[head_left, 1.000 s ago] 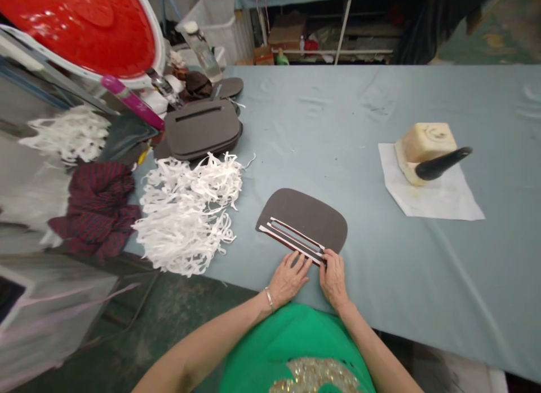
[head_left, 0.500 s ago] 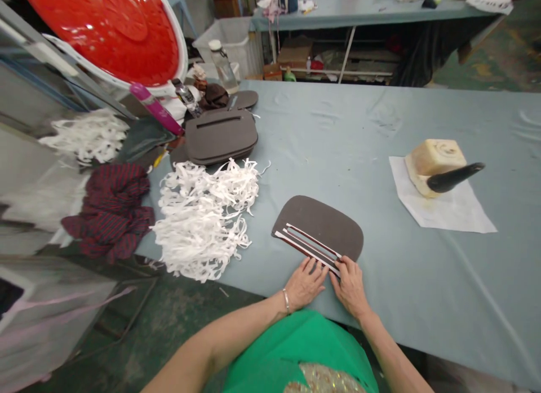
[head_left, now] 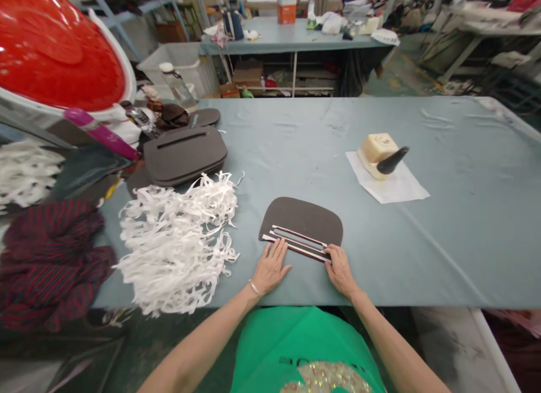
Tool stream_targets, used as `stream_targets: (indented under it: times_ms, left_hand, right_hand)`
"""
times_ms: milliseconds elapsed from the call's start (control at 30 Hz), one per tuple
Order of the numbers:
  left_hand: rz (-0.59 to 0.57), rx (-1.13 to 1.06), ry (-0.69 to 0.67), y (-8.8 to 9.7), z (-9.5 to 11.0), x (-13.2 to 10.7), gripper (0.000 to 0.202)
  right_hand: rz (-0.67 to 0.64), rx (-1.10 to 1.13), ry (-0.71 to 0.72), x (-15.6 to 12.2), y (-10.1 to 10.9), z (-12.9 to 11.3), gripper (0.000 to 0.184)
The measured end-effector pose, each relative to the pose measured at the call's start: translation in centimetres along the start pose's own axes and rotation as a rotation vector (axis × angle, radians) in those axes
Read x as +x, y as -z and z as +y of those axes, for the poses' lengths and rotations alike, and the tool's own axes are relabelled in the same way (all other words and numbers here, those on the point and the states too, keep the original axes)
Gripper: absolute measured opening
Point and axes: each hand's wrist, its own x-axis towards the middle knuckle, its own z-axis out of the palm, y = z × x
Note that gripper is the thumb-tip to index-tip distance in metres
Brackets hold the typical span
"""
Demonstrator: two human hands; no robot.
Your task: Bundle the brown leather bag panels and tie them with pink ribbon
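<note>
A dark grey-brown panel (head_left: 302, 215) with rounded upper corners lies flat on the table before me. A long slot runs across its lower part, edged by narrow white strips (head_left: 298, 246). My left hand (head_left: 273, 267) lies on the panel's lower left edge, fingers stretched over the white strip and thumb apart. At the lower right corner, my right hand (head_left: 339, 268) touches the strip ends, its fingers bent together; what lies under the fingertips is hidden.
A heap of white strips (head_left: 173, 252) lies left, below stacked dark panels (head_left: 186, 156). To the right, a pale container (head_left: 377, 150) with a black-handled tool (head_left: 393, 160) rests on white paper (head_left: 397, 187). Striped cloth (head_left: 54, 257) and a red basin (head_left: 59, 49) are far left.
My left hand has slid leftward along the strip, away from my right hand, which stays at the panel's right end. The view has tilted up and turned right.
</note>
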Motion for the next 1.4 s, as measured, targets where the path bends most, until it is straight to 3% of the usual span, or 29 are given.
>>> stream_targets:
  times_ms: [200, 367, 533, 700, 800, 1033, 1400]
  left_hand:
    - [0.03, -0.012, 0.022, -0.1, -1.9, -0.4, 0.065]
    - [0.076, -0.041, 0.032, -0.3, -1.7, -0.7, 0.058]
    - [0.128, -0.204, -0.009, -0.8, 1.6, 0.2, 0.047]
    - [0.066, -0.405, -0.066, -1.3, 6.5, 3.4, 0.03]
    - [0.049, -0.431, -0.045, -1.7, 8.1, 5.2, 0.022]
    - [0.024, -0.475, 0.113, -2.1, 9.7, 6.9, 0.013]
    - [-0.031, -0.492, 0.204, -2.5, 10.5, 7.9, 0.016]
  right_hand:
    - [-0.012, 0.064, 0.003, -0.1, 1.0, -0.1, 0.047]
    - [-0.039, 0.1, 0.008, -0.3, 1.7, -0.4, 0.037]
    - [-0.057, 0.099, 0.023, -0.6, 1.3, -0.3, 0.031]
    - [-0.063, 0.086, 0.012, -1.0, 1.4, -0.1, 0.022]
    - [-0.03, 0.063, -0.023, -1.5, 1.3, 0.0, 0.009]
    - [0.088, 0.009, -0.125, -3.1, 0.7, 0.5, 0.006]
    - [0.094, 0.043, -0.118, -3.5, 0.3, 1.3, 0.009]
